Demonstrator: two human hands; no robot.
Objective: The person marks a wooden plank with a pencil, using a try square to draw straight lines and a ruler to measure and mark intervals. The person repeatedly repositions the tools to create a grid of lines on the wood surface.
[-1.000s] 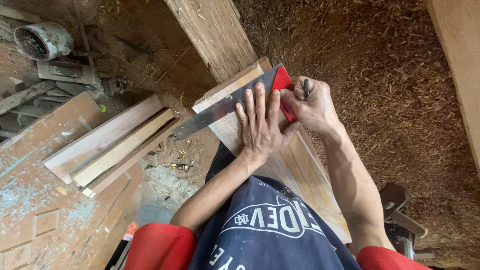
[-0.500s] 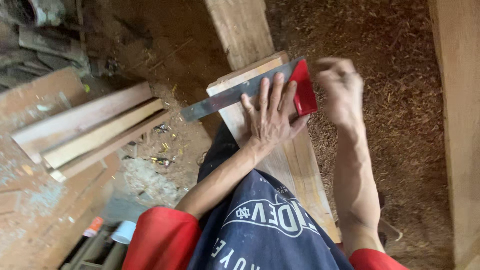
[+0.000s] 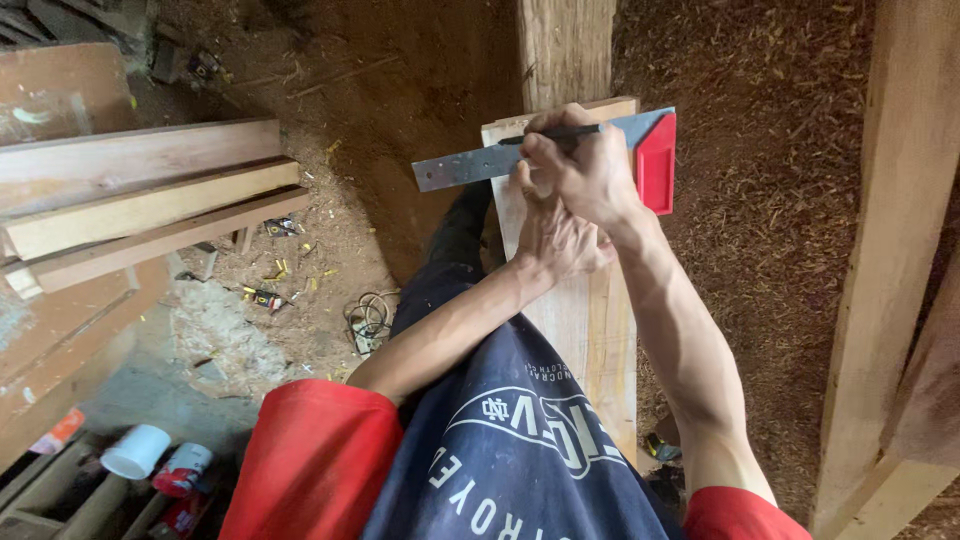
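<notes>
I look straight down from the head camera over a workshop floor thick with sawdust. At the far left, three long planks lie stacked side by side, running left to right. Below them, near the bottom left corner, stand a white cup and a red can. A loose coil of wire sits on the floor just left of my leg.

In the centre, a pale board runs away from me, its long axis near to far. Across its far end lies a try square: the steel blade runs left to right and sticks out past the board's left edge, while its red handle hangs against the board's right edge.

My left hand lies flat on the board just nearer than the blade, mostly hidden under the right hand, so I cannot tell how its fingers are set. My right hand crosses over it and is the nearer one to the blade. Its fingers are closed together, pinching a dark pencil that lies almost parallel to the blade, tip pointing left, along the blade's far edge.

At the right, a thick wooden post runs near to far.
</notes>
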